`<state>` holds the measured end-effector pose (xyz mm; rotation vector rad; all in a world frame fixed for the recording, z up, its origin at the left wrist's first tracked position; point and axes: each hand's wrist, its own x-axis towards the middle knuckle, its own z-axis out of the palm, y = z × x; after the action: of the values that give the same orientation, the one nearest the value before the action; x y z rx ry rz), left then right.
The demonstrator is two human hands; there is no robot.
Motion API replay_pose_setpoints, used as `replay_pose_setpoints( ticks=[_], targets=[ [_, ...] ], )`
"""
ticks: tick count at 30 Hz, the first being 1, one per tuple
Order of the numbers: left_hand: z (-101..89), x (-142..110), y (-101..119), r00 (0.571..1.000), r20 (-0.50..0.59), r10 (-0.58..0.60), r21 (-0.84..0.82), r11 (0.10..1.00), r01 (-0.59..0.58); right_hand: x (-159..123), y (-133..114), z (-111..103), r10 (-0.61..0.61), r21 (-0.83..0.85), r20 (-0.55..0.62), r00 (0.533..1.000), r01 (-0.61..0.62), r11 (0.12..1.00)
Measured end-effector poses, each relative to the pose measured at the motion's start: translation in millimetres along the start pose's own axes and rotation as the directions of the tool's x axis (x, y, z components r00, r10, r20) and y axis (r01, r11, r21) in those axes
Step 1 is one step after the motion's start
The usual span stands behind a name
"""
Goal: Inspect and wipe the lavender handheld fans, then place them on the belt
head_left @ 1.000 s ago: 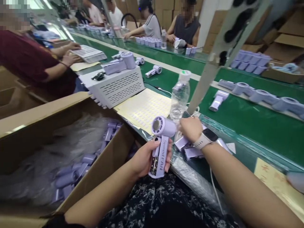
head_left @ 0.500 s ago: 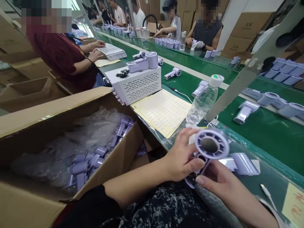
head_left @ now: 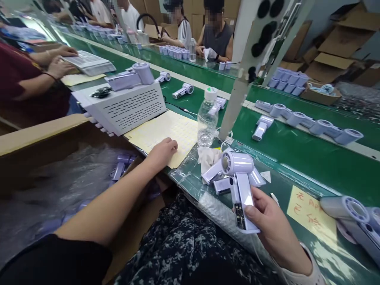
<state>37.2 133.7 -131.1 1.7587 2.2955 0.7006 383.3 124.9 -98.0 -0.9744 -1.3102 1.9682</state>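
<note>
My right hand (head_left: 268,221) grips a lavender handheld fan (head_left: 244,184) by the lower handle. Its round head is up, and small dark electronic parts show in the opening along the handle's side. My left hand (head_left: 163,153) rests on the right part of a pale yellow sticker sheet (head_left: 151,127) with rows of small white stickers. The fingers there are curled together, and what they pinch, if anything, is hidden. Behind the held fan lie more lavender fan parts (head_left: 222,185) and a crumpled white tissue (head_left: 209,158).
A clear bottle (head_left: 207,118) stands beside a metal post (head_left: 237,95). At left are a vented grey box (head_left: 130,109) and a carton (head_left: 38,136) of fan parts. Fans lie on the green conveyor (head_left: 285,146). A handwritten yellow note (head_left: 311,211) lies at right. Co-workers sit across the line and at left.
My left hand has let go of the fan and moved left onto the sticker sheet. My right hand now holds the fan alone, turned side-on. The view has swung to the right.
</note>
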Motion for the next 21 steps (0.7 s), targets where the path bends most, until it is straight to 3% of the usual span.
replay_pose_setpoints(
  ticks=[3,4,6,8,10,16,19,21],
  targets=[
    [-19.1,-16.9,48.4,0.999,-0.037,-0.004,-0.168,0.986,-0.002,-2.7,-0.9,3.0,-0.021,0.081,0.010,1.000,0.020,0.997],
    [-23.3,-27.8,68.4,1.000,0.013,0.006,-0.380,0.925,0.000,-3.8,-0.9,3.0,-0.034,0.098,0.014,0.999,0.032,0.995],
    [-26.2,-53.0,107.8,0.956,0.247,0.159,-0.737,0.671,0.079,-5.8,-0.7,2.9,-0.069,0.121,0.015,0.997,0.067,0.990],
    [-22.3,-75.9,139.0,0.901,0.347,0.261,-0.853,0.486,0.188,-7.5,-0.6,3.1,-0.113,0.129,-0.004,0.994,0.113,0.985],
    [-14.2,-90.4,156.9,0.880,0.380,0.285,-0.876,0.417,0.243,-8.6,-1.2,4.0,-0.154,0.118,-0.037,0.987,0.157,0.981],
    [21.0,-88.5,161.3,0.854,0.472,0.220,-0.841,0.403,0.361,-8.9,-4.8,5.0,-0.179,-0.043,-0.167,0.970,0.174,0.984],
    [33.9,-88.2,153.3,0.740,0.611,0.281,-0.779,0.379,0.499,-19.7,3.4,-6.8,-0.138,-0.209,-0.167,0.976,0.102,0.973],
    [29.5,-92.6,136.3,0.679,0.674,0.291,-0.730,0.400,0.554,-26.5,16.3,-25.8,-0.102,-0.272,-0.103,0.989,0.070,0.960]
  ],
)
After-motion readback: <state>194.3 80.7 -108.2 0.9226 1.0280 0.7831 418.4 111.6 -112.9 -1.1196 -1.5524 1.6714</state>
